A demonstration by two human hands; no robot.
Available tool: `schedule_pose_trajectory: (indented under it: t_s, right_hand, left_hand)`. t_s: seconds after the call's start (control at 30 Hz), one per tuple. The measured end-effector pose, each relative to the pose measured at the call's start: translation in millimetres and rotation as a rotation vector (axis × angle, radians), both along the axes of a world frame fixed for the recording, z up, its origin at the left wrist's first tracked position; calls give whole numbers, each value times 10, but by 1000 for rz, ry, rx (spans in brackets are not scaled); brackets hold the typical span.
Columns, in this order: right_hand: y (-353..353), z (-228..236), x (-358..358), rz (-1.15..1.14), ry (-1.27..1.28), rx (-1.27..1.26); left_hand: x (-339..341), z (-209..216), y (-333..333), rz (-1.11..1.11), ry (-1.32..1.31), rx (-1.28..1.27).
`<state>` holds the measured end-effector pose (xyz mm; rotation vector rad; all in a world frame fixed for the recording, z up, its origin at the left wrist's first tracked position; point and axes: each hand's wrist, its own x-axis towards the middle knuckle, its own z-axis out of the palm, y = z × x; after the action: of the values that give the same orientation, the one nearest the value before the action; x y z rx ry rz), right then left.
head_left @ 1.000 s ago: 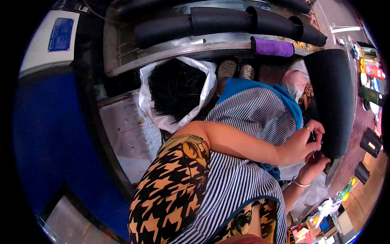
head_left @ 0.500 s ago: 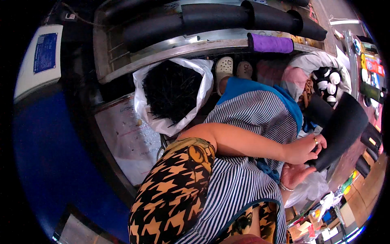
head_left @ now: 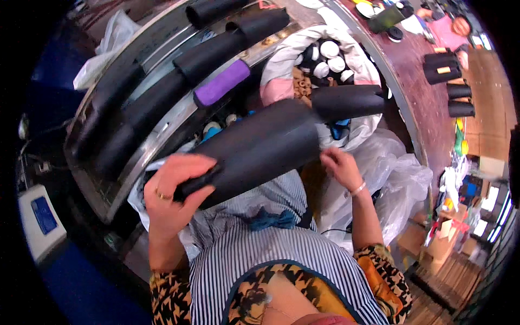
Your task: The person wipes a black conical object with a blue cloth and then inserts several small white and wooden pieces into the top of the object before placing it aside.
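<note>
A wide black tube [head_left: 265,143], matte and smooth, lies slantwise in the air above my lap. My left hand [head_left: 173,189], with a ring on one finger, clasps its lower left end, thumb below and fingers above. At the other end is my right hand [head_left: 342,169], its fingers curled into a pinch close to the rim. Whether those fingertips touch the tube or hold something small is unclear. Behind the held tube, another black tube [head_left: 349,103] rests across an open pale sack [head_left: 276,57] of white-capped black pieces and brown pieces.
A metal-edged tray [head_left: 146,149] at the far left carries several black tubes, with a purple cloth roll [head_left: 223,82] on its rim. Clear plastic bags [head_left: 398,173] are at my right. More black tubes [head_left: 443,67] stand on the reddish table [head_left: 409,81], beyond which a person sits.
The view has swung toward the right. The black tube has come from my right side to in front of me. My left hand now grips one end, and my hands have moved apart.
</note>
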<state>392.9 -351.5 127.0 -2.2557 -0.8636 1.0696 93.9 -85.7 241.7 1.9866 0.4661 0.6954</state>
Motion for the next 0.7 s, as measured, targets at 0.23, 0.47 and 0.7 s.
schedule_pose_trajectory:
  t_s: [0.23,0.47,0.7]
  right_hand:
    - [1335,-395,843,344,-959,191]
    - [2321,-1943,1722,349,-586,-237]
    - [2471,-1895,1448,287,-691,-325]
  left_hand:
    - [-442,-679,-26,84,103,-160]
    - [-99,-775,39,3,31,-188]
    - [-14,-826,152,50,19,-251]
